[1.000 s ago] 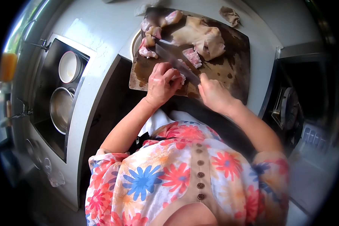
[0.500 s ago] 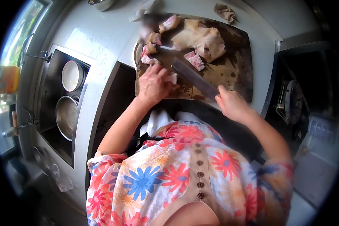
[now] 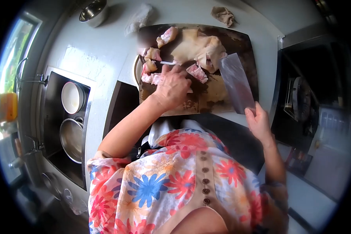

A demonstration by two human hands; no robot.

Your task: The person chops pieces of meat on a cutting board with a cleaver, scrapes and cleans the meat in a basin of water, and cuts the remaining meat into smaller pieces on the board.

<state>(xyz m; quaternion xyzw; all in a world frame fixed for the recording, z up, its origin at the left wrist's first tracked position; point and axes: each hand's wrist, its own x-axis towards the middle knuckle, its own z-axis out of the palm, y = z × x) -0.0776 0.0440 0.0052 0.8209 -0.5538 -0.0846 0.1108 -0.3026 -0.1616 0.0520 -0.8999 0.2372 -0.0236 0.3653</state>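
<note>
My right hand is closed round the handle of a cleaver. Its broad blade rises past the right part of the dark cutting board. Palm down, my left hand reaches over the board's near-left part with fingers stretched forward and a little apart; what lies under the palm is hidden. Beside its fingertips are cut chunks of meat with skin. A loose pink chunk lies to its right. Beyond, a large pale piece of skin-on meat covers the board's middle.
A crumpled brown cloth and a clear plastic bag lie behind the board, with a metal bowl farther left. The sink at left holds a white bowl and a metal pot. A stove is at right.
The cleaver has swung right and its blade now points up and away, off the board's middle. My left hand has moved right and its fingers have stretched forward from a bent grip near a pale piece.
</note>
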